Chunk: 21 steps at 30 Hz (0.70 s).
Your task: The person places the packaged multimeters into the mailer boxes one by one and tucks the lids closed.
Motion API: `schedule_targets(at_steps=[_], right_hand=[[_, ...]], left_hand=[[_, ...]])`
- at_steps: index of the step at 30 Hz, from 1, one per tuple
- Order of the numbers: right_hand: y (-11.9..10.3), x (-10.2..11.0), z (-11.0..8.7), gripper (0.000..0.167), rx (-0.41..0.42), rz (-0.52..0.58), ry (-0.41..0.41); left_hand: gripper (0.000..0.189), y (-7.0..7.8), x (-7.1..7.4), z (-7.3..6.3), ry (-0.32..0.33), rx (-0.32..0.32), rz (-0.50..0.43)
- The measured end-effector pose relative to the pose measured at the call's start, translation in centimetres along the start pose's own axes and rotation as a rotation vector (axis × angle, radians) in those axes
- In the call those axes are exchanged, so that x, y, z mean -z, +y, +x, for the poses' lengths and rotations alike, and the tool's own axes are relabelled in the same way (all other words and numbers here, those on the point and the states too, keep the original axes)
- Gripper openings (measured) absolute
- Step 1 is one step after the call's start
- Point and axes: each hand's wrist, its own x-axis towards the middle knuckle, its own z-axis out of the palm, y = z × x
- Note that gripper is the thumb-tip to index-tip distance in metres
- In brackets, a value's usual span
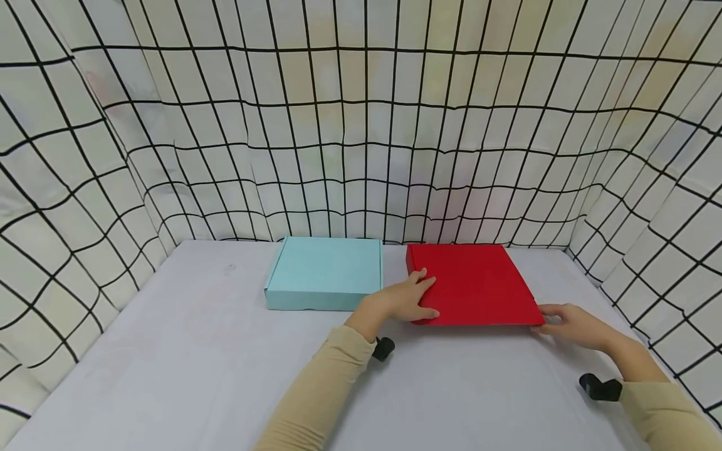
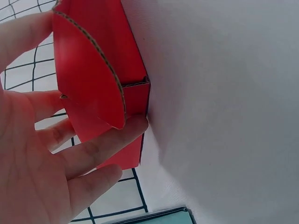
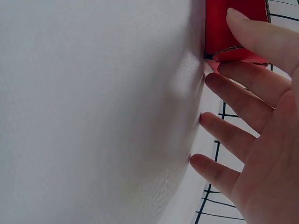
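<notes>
A red cardboard box [image 1: 474, 282] lies at the right of the table's far part. A rounded side flap [image 2: 93, 60] stands out from its end in the left wrist view. My left hand [image 1: 403, 300] is at its left front corner, fingers spread and fairly straight, touching the box's end and flap. At the right front corner is my right hand [image 1: 578, 326]. Its thumb [image 3: 261, 32] lies against a red panel, the index finger [image 3: 252, 74] is beside the corner, and the other fingers extend straight towards the table.
A closed light blue box [image 1: 327, 266] lies left of the red one, close to my left wrist. White table cloth [image 1: 169, 351] spreads in front. Black-gridded white cloth walls [image 1: 361, 125] stand behind and at both sides. Black wrist devices [image 1: 599, 388] are on both arms.
</notes>
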Motion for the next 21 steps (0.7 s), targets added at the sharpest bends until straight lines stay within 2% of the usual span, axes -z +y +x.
schedule_targets(at_steps=[8, 13, 21], right_hand=[[0.11, -0.08, -0.09, 0.039, 0.038, 0.013, 0.006], [-0.07, -0.27, -0.13, 0.044, -0.016, 0.002, 0.029], [-0.23, 0.20, -0.17, 0.054, -0.027, -0.038, 0.037]], left_hand=[[0.082, 0.12, -0.14, -0.05, 0.003, 0.009, 0.013], [0.081, 0.16, -0.28, -0.06, 0.012, 0.010, 0.015], [0.082, 0.50, -0.67, 0.05, 0.036, 0.023, 0.066]])
